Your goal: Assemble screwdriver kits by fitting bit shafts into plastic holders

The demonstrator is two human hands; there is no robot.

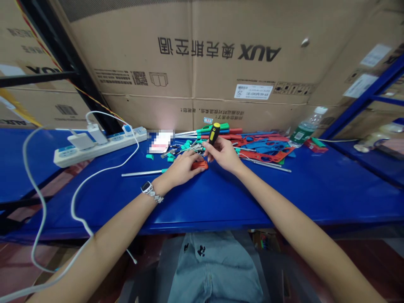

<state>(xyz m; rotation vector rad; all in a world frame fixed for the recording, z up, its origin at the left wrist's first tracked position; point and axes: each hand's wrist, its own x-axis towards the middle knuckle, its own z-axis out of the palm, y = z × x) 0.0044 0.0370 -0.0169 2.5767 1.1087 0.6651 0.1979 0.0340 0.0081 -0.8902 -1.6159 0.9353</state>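
My right hand [224,155] grips a screwdriver [214,134] by its black and yellow handle, which stands upright. Its tip is hidden behind my fingers. Beside it, my left hand [184,168] is closed over an orange plastic handle [200,165] lying on the blue table. A metal rod [140,173] with a teal collar sticks out to the left from under that hand and appears to line up with the handle. Just beyond my fingers lie small teal plastic pieces [187,145] and small metal parts.
A pile of red and blue plastic parts [268,145] and metal rods spreads to the right. A green-labelled bottle [304,130] stands behind it. At left are a power strip [101,147] and a loose white cable [74,202]. Large cardboard boxes [132,38] wall off the back.
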